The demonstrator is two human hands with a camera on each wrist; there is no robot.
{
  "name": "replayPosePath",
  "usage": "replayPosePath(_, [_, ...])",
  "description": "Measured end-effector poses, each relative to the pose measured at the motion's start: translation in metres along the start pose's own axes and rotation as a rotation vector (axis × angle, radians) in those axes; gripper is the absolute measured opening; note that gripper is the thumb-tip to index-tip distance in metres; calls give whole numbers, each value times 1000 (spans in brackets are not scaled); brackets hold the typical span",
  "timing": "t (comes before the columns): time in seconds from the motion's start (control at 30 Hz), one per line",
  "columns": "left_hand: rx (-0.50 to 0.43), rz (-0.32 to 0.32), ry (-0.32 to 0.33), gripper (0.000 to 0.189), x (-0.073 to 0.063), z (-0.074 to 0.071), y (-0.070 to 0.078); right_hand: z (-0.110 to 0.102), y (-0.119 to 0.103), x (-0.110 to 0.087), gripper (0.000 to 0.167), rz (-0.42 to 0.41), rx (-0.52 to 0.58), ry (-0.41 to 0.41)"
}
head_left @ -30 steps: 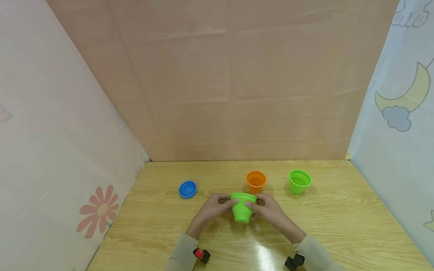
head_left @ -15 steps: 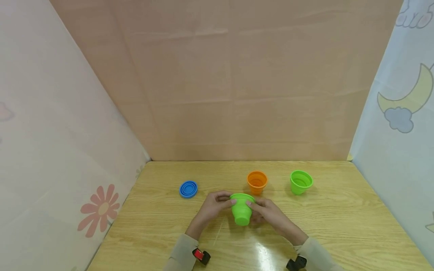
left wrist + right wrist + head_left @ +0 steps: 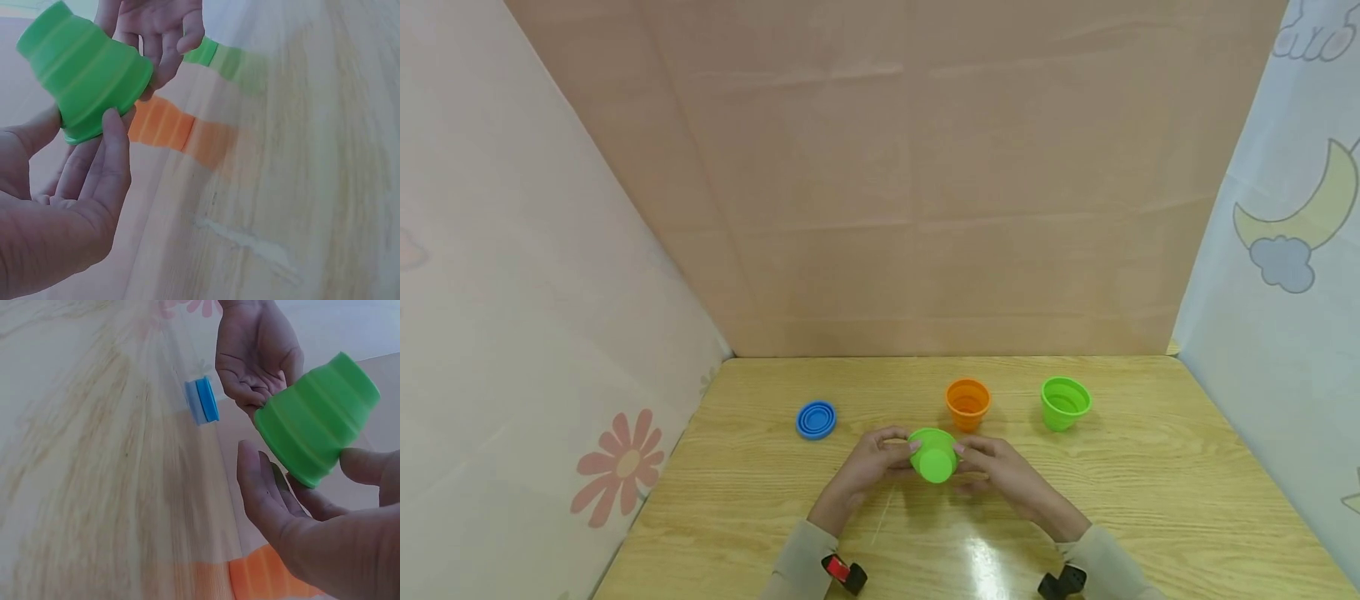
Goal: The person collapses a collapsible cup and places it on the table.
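Note:
A green collapsible cup (image 3: 934, 457) is between my two hands over the table, fully extended, its base tilted toward the head camera. My left hand (image 3: 867, 468) pinches one side near the rim, thumb on the wall and fingers behind. On the opposite side, my right hand (image 3: 1009, 480) holds it likewise, its thumb against the wall. In the left wrist view, stepped rings show along the cup (image 3: 84, 72), its wide rim low beside the fingers. From the right wrist, the same cup (image 3: 319, 419) hangs above the tabletop, its inside hidden.
Just behind my hands stands an extended orange cup (image 3: 967, 403). Another green cup (image 3: 1064, 403) is upright to its right. At left lies a flattened blue collapsible cup (image 3: 816, 419). A beige backdrop (image 3: 910, 208) rises at the wooden table's (image 3: 737, 500) far edge.
The held cup has tipped so that its base now faces the head camera, where its side wall showed before. Both hands keep their hold, nearly in place.

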State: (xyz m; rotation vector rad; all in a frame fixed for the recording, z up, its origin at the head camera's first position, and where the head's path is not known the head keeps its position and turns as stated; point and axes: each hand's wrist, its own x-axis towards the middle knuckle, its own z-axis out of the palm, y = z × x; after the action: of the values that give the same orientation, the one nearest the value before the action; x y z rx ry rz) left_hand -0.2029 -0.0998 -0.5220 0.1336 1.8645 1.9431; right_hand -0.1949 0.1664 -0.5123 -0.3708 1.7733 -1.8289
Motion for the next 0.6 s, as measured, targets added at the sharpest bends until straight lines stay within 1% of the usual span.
replayPosePath(0.1, [-38, -11, -7, 26, 0, 2, 0, 0, 0, 0, 49, 8, 37, -4])
replayPosePath(0.3, [-111, -49, 33, 28, 1, 9, -4, 1, 1, 2, 40, 30, 128, 9])
replayPosePath(0.37, [-126, -61, 34, 30, 2, 11, -6, 0, 2, 2, 39, 32, 150, 17])
replayPosePath(0.47, [-127, -67, 19, 33, 2, 13, -8, -2, 4, 3, 41, 26, 164, 24])
replayPosePath(0.6, [-106, -77, -5, 36, 3, 14, -9, -4, 6, 3, 45, 21, 189, 24])
